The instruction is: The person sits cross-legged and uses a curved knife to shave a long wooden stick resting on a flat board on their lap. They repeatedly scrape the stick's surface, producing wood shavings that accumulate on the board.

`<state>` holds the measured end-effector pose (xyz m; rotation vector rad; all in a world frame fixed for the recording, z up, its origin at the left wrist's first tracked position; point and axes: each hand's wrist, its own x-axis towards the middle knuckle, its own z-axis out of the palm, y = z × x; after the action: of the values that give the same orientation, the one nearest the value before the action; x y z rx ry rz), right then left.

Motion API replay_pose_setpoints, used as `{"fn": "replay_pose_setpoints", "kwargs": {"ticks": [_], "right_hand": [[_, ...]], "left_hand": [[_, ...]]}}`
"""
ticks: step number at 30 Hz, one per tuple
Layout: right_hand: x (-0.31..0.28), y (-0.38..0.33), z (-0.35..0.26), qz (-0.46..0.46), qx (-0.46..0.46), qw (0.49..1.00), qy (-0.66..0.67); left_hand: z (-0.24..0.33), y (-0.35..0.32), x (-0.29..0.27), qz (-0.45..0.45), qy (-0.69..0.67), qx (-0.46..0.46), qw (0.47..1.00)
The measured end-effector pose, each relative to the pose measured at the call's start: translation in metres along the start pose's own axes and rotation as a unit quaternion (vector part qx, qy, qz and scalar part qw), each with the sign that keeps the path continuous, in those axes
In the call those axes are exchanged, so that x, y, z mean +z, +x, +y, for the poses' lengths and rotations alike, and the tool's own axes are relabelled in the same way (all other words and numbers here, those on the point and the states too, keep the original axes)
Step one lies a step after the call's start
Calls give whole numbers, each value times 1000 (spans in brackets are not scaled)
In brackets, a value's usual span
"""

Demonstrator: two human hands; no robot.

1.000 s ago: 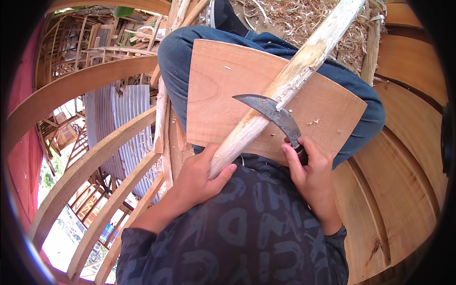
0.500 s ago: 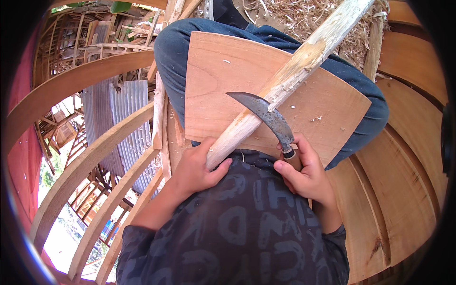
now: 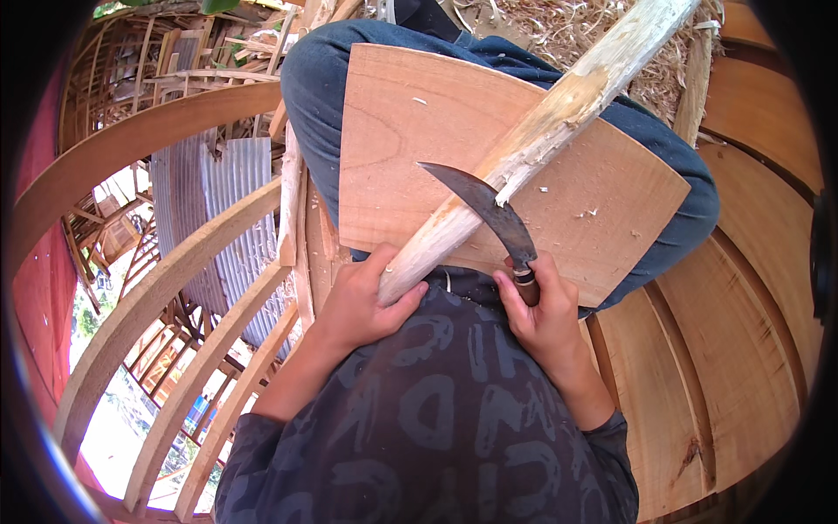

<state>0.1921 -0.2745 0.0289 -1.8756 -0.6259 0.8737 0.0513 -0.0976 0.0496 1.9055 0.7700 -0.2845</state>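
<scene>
Head view: I'm seeing the left hand (image 3: 360, 301) clasping a pole (image 3: 534, 144) slanting toward one o'clock, the right hand (image 3: 548, 307) gripping a curved knife (image 3: 500, 215), risking a bodyward skid if snagging the pole's roughness.

An open-air woodworking place was indicated by heaped shavings (image 3: 559, 31), curved wooden beams (image 3: 131, 304) and broad planks (image 3: 716, 349); corrugated sheets (image 3: 243, 188) and piled timber (image 3: 209, 76) were seen beyond.

Matt metal-bladed sickle (image 3: 486, 198), rough wooden pole (image 3: 563, 120)
</scene>
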Motion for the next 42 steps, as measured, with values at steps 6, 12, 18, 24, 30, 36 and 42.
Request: {"fn": "replay_pose_setpoints", "kwargs": {"ticks": [6,12,18,24,30,36,42], "right_hand": [[1,0,2,-17,9,1000,19],[-2,-4,-10,-64,207,915,340],[14,0,7,48,-4,990,133],[9,2,2,39,-10,998,-41],[-9,4,-15,-86,212,924,306],[7,-4,-7,25,119,969,214],[-13,10,-9,12,35,999,-29]], "left_hand": [[-2,-2,1,3,3,-18,1000],[3,-1,2,12,-8,-19,1000],[1,0,0,10,-6,-15,1000],[-4,3,2,12,-10,-10,1000],[-6,4,2,13,-13,-5,1000],[1,8,1,9,-31,-15,999],[-2,7,2,5,-14,-7,1000]]}}
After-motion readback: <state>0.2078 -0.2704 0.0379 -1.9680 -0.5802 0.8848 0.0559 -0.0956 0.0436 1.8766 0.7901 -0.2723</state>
